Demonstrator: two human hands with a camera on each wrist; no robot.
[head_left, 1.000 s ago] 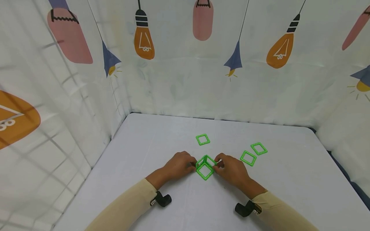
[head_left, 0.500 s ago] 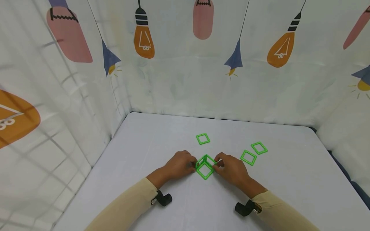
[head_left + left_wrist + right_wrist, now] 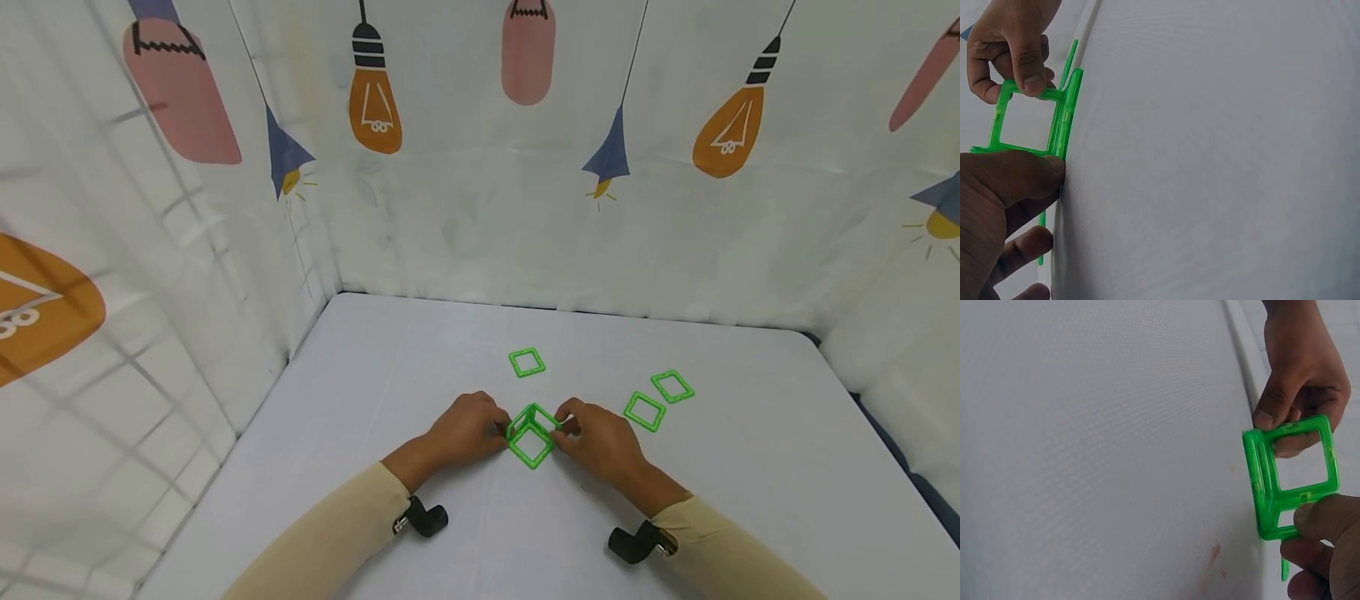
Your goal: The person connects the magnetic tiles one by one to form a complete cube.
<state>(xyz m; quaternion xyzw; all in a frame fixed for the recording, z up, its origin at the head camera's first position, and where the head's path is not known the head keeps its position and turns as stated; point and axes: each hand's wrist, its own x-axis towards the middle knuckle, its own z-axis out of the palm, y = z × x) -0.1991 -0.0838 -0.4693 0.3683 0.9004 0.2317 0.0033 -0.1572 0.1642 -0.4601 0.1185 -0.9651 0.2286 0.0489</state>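
Note:
Three green square magnetic tiles appear joined in a corner shape on the white table, one lying flat and two upright. My left hand pinches the left upright tile. On the opposite side, my right hand pinches the right upright tile between thumb and fingers. The left wrist view has the joined tiles close up, the left thumb pressed along one edge. In the right wrist view, the right thumb lies against an upright tile. Fingertips behind the tiles are partly hidden.
One loose green tile lies flat beyond the hands. Two more, a nearer tile and a farther tile, lie right of the right hand. White printed curtains stand behind the table and along its sides.

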